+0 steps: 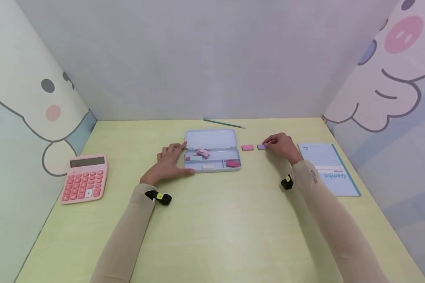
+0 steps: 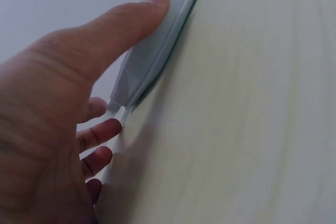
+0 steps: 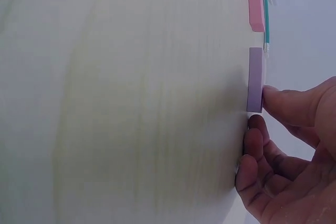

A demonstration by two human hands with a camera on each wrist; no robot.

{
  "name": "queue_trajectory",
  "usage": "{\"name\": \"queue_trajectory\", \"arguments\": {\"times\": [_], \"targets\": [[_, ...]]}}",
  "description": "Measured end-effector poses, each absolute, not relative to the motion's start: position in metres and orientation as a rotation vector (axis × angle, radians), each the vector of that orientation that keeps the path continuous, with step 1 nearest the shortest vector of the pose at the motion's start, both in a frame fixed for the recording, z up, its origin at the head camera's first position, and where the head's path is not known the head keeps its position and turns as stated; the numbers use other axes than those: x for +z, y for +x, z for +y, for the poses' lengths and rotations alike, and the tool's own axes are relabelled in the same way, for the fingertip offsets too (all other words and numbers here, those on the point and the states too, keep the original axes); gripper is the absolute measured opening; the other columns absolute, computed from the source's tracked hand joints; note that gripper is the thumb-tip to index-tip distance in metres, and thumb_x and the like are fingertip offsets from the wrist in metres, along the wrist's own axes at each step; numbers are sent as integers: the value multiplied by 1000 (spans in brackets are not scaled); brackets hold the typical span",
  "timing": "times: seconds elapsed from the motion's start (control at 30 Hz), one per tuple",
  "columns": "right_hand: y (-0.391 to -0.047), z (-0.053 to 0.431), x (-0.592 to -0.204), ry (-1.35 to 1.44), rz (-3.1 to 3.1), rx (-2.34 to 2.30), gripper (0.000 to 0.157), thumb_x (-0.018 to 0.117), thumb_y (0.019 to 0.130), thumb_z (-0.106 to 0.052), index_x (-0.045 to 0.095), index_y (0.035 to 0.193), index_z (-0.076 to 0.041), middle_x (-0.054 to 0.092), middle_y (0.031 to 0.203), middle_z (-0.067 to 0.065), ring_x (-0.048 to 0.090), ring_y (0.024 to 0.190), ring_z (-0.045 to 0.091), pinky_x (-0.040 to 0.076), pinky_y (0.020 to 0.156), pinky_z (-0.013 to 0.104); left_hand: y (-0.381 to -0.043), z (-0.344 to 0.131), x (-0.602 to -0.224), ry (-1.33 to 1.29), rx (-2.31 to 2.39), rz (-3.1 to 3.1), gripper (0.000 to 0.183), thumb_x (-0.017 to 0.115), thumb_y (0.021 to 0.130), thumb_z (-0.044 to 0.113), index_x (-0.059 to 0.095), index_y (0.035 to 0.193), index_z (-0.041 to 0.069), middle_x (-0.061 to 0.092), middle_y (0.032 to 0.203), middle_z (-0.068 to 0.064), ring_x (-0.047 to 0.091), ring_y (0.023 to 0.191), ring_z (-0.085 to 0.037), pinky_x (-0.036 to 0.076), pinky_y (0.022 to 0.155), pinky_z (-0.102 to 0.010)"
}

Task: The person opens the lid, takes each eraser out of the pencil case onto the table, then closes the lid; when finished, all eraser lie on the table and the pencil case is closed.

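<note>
Pinching one end of a purple eraser [image 1: 260, 147], the right hand [image 1: 281, 145] has its thumb on the block, which lies on the table [image 1: 212, 228] just right of a pink eraser [image 1: 248, 147]. Fingers spread and loose, the left hand [image 1: 167, 164] rests against the left end of an open pencil case [image 1: 226, 152], its thumb along the near edge (the left wrist view shows that thumb on the wall). Inside the case, a dark pink eraser [image 1: 232, 163] sits in the small right compartment, with a white eraser [image 1: 208, 167] left of it. Beyond the case lies a pencil [image 1: 223, 123]; a pink calculator [image 1: 85, 179] is far left, a notebook [image 1: 318, 155] right.
</note>
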State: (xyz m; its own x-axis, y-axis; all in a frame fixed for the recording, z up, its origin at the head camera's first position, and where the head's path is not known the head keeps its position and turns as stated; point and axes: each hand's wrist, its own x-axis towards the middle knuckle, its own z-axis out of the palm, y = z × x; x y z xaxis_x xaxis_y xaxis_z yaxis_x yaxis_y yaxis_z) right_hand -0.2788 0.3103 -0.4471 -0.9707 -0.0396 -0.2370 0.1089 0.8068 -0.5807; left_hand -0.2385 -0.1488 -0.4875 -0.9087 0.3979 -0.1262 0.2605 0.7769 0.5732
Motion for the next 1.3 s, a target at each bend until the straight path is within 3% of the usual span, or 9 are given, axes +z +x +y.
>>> {"name": "queue_trajectory", "arguments": {"times": [0.57, 0.77, 1.13, 1.3], "targets": [[-280, 309, -447, 25, 2778, -892, 27, 62, 108, -23, 77, 125, -8, 70, 129, 23, 59, 108, 32, 46, 88, 37, -237, -150, -486, 520, 844, 2723, 118, 82, 85, 64, 15, 174, 26, 27, 172, -15, 24, 153, -41, 19, 125, -67], [-280, 305, -440, 16, 2779, -911, 34, 62, 107, -28, 71, 134, -9, 68, 130, 25, 60, 110, 35, 48, 88, 38, -238, -148, -488, 520, 846, 2723, 119, 82, 84, 65, 15, 175, 27, 26, 172, -15, 25, 152, -41, 19, 125, -66], [-280, 252, -420, -173, 2803, -965, 35, 66, 105, -30, 72, 133, -10, 72, 117, 20, 60, 100, 30, 50, 83, 36, -238, -150, -489, 516, 848, 2727, 120, 82, 84, 66, 14, 175, 27, 26, 172, -15, 24, 153, -41, 18, 126, -67], [-279, 225, -418, -254, 2703, -1087, 33, 69, 104, -26, 74, 132, -10, 72, 110, 16, 69, 92, 29, 55, 78, 30, -238, -149, -489, 519, 850, 2729, 119, 82, 85, 64, 14, 175, 27, 27, 172, -16, 25, 152, -42, 19, 125, -68]]}}
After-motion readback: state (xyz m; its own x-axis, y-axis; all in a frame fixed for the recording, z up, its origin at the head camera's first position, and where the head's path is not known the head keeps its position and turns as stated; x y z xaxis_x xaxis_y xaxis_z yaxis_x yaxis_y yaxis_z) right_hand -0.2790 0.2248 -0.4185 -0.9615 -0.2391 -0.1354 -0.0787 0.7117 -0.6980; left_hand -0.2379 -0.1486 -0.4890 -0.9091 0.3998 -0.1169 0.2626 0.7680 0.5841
